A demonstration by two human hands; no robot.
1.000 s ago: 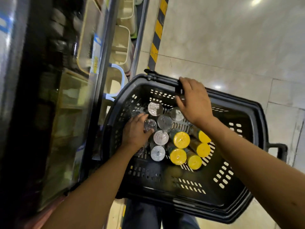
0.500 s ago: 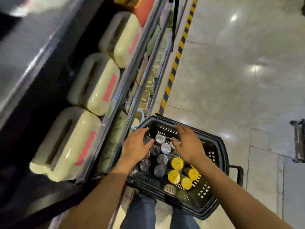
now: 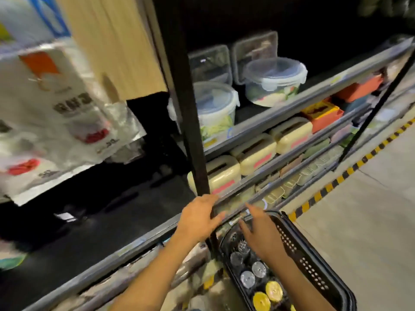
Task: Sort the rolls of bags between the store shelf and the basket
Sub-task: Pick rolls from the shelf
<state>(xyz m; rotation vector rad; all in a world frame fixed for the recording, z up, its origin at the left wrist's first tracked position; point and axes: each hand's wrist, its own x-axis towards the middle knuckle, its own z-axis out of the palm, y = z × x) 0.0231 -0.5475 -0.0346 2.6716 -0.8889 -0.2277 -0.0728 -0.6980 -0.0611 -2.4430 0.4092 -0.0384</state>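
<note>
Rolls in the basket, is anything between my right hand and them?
Nothing visible. The right hand is open over the basket, and the rolls stand uncovered inside it. The left hand is over by the shelf rail.

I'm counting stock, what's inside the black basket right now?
The black basket holds silver-ended rolls and yellow-ended rolls, standing on end. The right hand covers its far end, hiding whatever lies beneath; the near corner is out of frame.
</note>
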